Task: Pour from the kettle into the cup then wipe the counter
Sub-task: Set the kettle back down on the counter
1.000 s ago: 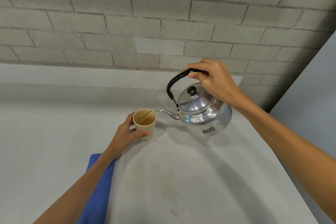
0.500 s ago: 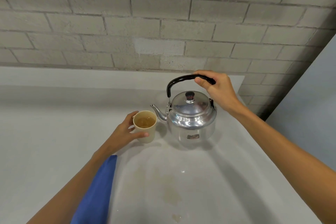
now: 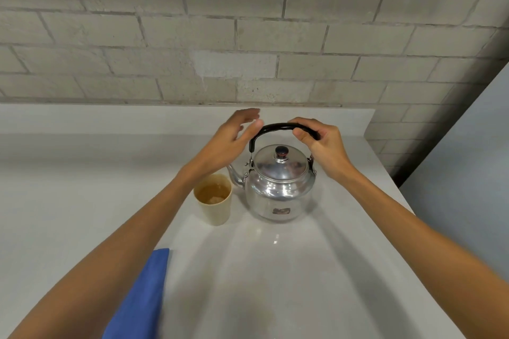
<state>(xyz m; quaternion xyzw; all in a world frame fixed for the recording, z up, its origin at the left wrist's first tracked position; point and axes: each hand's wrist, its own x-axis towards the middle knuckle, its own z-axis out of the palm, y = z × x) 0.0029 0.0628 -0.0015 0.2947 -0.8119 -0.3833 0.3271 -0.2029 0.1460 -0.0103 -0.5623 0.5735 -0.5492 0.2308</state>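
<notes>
Head view: right hand [image 3: 323, 143] is curled around the black handle [image 3: 278, 127] of the kettle [image 3: 279, 187], fingers wrapped over its right end. Left hand [image 3: 231, 140] is spread, fingers loose, raised by the handle's left end; contact cannot be told. Kettle is seen upright on the tabletop [image 3: 303, 270], spout toward the cup [image 3: 214, 201]. Cup is stood just beside it, brown liquid inside, untouched. Blue cloth [image 3: 140, 300] is partly hidden under the left forearm, near the front edge.

Bright even light; soft shadows under arms; wide-angle bending at edges.
</notes>
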